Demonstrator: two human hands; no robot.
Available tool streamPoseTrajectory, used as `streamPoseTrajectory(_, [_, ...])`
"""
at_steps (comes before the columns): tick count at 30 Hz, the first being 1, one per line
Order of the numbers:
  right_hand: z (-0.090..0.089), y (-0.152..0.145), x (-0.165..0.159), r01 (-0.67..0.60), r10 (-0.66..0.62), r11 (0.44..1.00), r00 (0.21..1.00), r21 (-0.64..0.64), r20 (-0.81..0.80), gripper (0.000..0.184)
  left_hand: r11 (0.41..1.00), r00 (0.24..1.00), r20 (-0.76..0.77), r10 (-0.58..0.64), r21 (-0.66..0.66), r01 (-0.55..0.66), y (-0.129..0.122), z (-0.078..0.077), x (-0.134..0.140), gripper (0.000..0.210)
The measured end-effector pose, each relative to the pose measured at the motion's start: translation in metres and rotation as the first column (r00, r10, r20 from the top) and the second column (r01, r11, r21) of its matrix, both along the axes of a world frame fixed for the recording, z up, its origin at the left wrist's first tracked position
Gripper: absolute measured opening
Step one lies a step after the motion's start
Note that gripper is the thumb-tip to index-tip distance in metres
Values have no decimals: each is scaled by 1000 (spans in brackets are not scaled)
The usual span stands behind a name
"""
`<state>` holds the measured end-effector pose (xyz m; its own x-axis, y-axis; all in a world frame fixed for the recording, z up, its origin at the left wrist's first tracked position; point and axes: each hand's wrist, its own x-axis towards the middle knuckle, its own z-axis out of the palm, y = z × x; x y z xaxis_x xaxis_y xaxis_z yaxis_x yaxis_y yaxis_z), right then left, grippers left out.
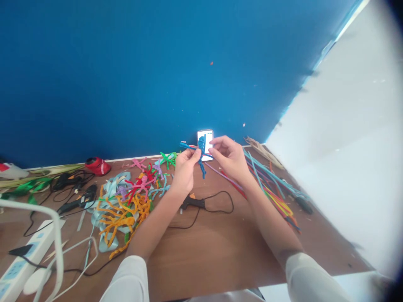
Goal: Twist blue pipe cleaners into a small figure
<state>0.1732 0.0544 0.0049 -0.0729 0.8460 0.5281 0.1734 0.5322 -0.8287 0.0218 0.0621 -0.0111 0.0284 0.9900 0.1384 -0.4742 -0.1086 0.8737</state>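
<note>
A small blue pipe-cleaner figure with several thin limbs is held up over the back of the table. My left hand pinches its middle between thumb and fingers. Just to its right is my right hand, fingers curled, with a small gap between thumb and fingertip. The thumb is close to one limb of the figure; I cannot tell whether they touch. Behind the figure, a phone with a bright screen leans against the blue wall.
Finished-looking pipe-cleaner figures and orange ones pile up at left. Loose pipe cleaners lie at right. A black glue gun with its cord lies mid-table. Farther left are a power strip, a white frame and a red object.
</note>
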Motion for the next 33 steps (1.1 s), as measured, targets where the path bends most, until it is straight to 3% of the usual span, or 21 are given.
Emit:
streamPoseTrajectory(3, [1, 4, 17, -47, -58, 944, 950, 326, 305, 19, 993, 995, 60, -85, -83, 90, 1, 3, -3, 28])
streamPoseTrajectory(6, [1, 6, 26, -133, -108, 886, 873, 444, 476, 25, 974, 983, 108, -148, -154, 163, 0, 4, -3, 27])
streamPoseTrajectory(10, [0, 6, 25, -101, -225, 860, 804, 499, 550, 18, 963, 979, 122, -165, -193, 186, -1, 3, -2, 29])
streamPoseTrajectory(15, [-2, 5, 12, -54, -193, 919, 802, 390, 566, 20, 983, 991, 55, -120, -132, 126, 0, 0, -1, 33])
streamPoseTrajectory(18, [-7, 6, -1, -46, -42, 978, 913, 205, 406, 22, 997, 998, -43, -47, -61, 44, -1, -1, 1, 31])
streamPoseTrajectory(21, [-8, 5, -13, -139, 139, 988, 990, -63, 3, 25, 984, 979, -137, 154, 116, -138, -2, -6, 4, 20])
streamPoseTrajectory(23, [-6, 3, -18, -313, 220, 905, 924, -288, -313, 27, 932, 934, -199, 297, 272, -239, -4, -8, 6, 12])
streamPoseTrajectory(26, [1, -2, -19, -606, 253, 638, 747, -475, -614, 31, 846, 845, -293, 446, 448, -291, -6, -9, 7, 8])
streamPoseTrajectory(27, [3, -3, -19, -648, 252, 588, 716, -485, -651, 31, 831, 827, -310, 469, 471, -295, -6, -9, 6, 9])
streamPoseTrajectory(28, [5, -4, -18, -646, 243, 586, 715, -489, -655, 32, 832, 826, -313, 469, 470, -295, -6, -8, 5, 10])
streamPoseTrajectory(30, [5, -5, -16, -524, 212, 703, 800, -481, -562, 34, 870, 867, -278, 412, 402, -285, -5, -7, 4, 13])
streamPoseTrajectory(32, [1, -4, -13, -271, 136, 879, 931, -393, -338, 36, 928, 927, -209, 311, 278, -248, -3, -7, 2, 20])
streamPoseTrajectory(33, [-1, -4, -12, -108, 52, 951, 979, -291, -196, 36, 952, 951, -170, 257, 212, -219, -3, -6, 2, 23])
